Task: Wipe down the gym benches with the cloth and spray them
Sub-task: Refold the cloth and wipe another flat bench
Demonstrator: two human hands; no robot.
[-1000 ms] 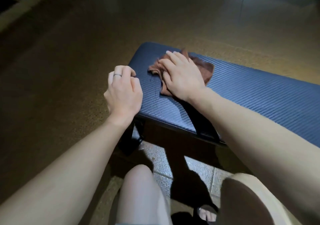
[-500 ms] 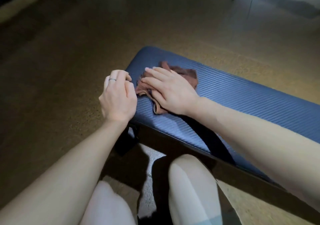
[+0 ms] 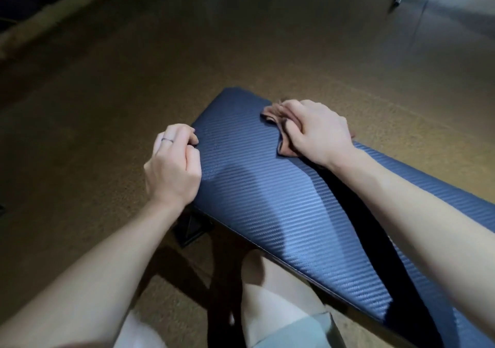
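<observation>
R hand (image 3: 318, 131) gripped the brown cloth (image 3: 278, 122) on the bench (image 3: 267, 195); L hand (image 3: 174, 165) curled, held nothing, at the bench edge.

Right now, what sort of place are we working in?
Most likely a gym floor. A long padded bench with ribbed blue-black upholstery stands on speckled, rubber-like flooring. The right hand bunches a brown cloth on the bench.

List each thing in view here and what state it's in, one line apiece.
Bench pad: bare except for the cloth, faint sheen near the middle.
Cloth: bunched on the pad's far edge.
Right hand: fingers curled, gripping the cloth.
Left hand: curled, resting at the pad's edge.
</observation>
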